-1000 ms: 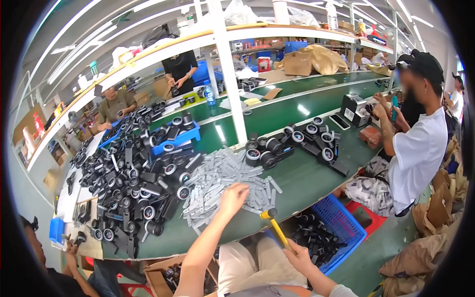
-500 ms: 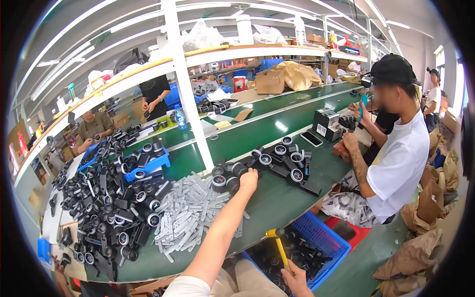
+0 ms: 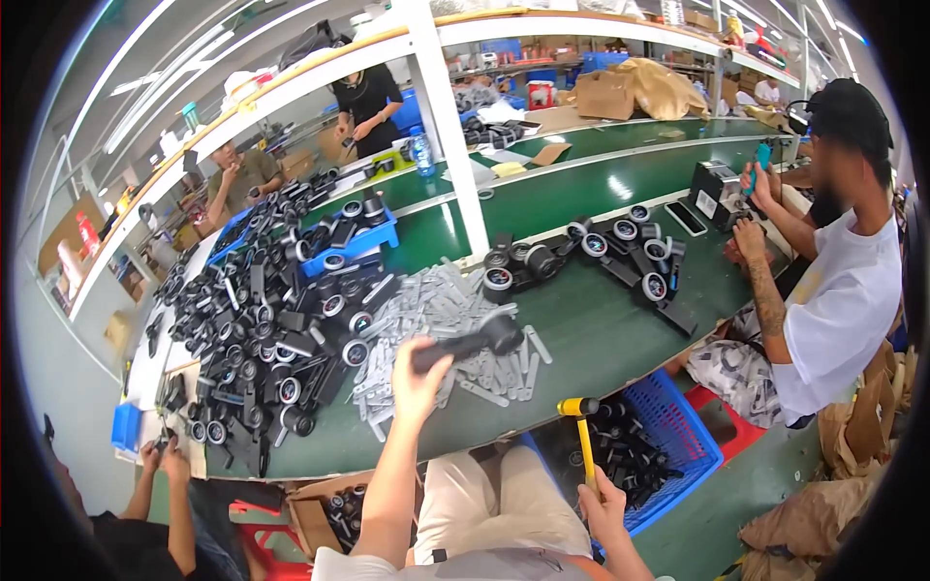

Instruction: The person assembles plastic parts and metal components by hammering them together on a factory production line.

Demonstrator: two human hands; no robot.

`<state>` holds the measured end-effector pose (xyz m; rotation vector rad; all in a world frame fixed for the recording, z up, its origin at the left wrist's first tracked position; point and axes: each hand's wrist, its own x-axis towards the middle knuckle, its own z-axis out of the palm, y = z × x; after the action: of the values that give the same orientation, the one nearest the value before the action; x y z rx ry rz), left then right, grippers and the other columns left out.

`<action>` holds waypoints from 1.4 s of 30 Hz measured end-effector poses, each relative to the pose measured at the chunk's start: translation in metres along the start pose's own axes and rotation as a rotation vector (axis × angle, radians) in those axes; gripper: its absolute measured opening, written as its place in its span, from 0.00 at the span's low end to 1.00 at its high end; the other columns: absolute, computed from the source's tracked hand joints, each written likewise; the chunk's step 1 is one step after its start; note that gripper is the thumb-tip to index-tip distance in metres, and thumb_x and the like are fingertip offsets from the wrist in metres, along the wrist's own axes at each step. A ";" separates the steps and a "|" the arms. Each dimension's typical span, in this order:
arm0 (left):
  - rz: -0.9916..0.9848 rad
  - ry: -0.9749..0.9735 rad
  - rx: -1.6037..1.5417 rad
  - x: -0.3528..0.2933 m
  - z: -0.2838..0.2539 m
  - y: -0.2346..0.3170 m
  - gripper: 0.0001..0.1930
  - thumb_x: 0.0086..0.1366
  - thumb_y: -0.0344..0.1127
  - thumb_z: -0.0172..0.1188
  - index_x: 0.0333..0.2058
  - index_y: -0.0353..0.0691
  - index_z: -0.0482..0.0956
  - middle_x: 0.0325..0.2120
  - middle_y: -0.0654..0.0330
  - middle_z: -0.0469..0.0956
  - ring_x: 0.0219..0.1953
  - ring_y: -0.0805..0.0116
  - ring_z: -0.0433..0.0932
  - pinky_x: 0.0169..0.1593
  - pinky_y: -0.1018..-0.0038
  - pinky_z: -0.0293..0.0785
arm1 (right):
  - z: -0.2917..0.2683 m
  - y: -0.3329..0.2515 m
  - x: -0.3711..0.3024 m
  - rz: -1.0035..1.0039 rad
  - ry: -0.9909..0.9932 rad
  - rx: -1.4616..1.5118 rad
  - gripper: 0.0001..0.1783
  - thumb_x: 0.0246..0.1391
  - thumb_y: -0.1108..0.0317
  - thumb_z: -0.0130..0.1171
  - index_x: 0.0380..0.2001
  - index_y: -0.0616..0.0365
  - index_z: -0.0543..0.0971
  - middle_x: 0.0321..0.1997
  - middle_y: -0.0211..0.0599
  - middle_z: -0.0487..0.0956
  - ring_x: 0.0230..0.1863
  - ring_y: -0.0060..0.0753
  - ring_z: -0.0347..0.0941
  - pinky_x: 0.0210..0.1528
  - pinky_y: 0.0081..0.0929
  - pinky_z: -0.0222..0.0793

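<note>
My left hand (image 3: 417, 382) is closed round one end of a black bar-shaped part (image 3: 463, 349) with a round black wheel at its other end. It holds the part above a heap of flat grey metal strips (image 3: 441, 295). In my right hand (image 3: 603, 504), by the front edge of the bench, is a hammer (image 3: 585, 450) with a yellow handle and a black-and-yellow head pointing up. A large heap of black wheeled parts (image 3: 281, 320) covers the left of the bench. Two smaller groups of them, one being several black wheel parts (image 3: 635, 254), lie beyond the strips.
A blue crate (image 3: 668, 455) of black parts stands below the bench edge at right. A white post (image 3: 455, 145) rises from the green bench (image 3: 572, 339). A co-worker (image 3: 833, 271) sits at right; another person's hands (image 3: 167, 453) work at lower left.
My left hand has come back and left from the group of wheels, bringing one black part with it. The hammer stays in my right hand. The view has shifted.
</note>
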<state>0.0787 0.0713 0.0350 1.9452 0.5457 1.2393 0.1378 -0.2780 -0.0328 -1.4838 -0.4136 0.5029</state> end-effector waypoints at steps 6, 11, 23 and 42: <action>-0.252 -0.001 -0.116 -0.120 -0.077 -0.010 0.21 0.50 0.24 0.69 0.42 0.39 0.71 0.36 0.61 0.74 0.37 0.72 0.74 0.44 0.75 0.72 | 0.022 0.009 0.000 -0.069 -0.127 -0.062 0.24 0.52 0.80 0.54 0.55 0.64 0.71 0.16 0.23 0.68 0.14 0.12 0.61 0.15 0.14 0.56; -0.095 -0.159 0.400 -0.124 -0.094 -0.006 0.17 0.46 0.34 0.71 0.36 0.41 0.79 0.35 0.56 0.78 0.42 0.56 0.73 0.50 0.65 0.67 | 0.042 0.005 0.001 -0.068 -0.216 -0.075 0.24 0.52 0.81 0.54 0.55 0.65 0.70 0.17 0.24 0.68 0.14 0.12 0.61 0.16 0.14 0.56; -0.004 -0.484 0.529 -0.034 -0.059 -0.041 0.10 0.45 0.35 0.68 0.28 0.42 0.81 0.28 0.57 0.76 0.40 0.56 0.74 0.46 0.65 0.71 | 0.054 -0.004 -0.003 -0.134 -0.263 -0.123 0.26 0.53 0.79 0.56 0.57 0.62 0.70 0.18 0.22 0.68 0.16 0.11 0.61 0.18 0.13 0.57; 0.164 -0.094 0.626 -0.107 -0.064 0.018 0.16 0.54 0.30 0.64 0.44 0.41 0.81 0.36 0.57 0.73 0.38 0.58 0.70 0.41 0.65 0.70 | 0.053 -0.003 -0.015 -0.150 -0.279 -0.212 0.26 0.52 0.79 0.57 0.56 0.62 0.71 0.17 0.21 0.68 0.16 0.10 0.61 0.18 0.13 0.57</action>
<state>-0.0259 0.0097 0.0035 2.5977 0.8089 1.1524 0.0964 -0.2425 -0.0262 -1.5753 -0.8128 0.5607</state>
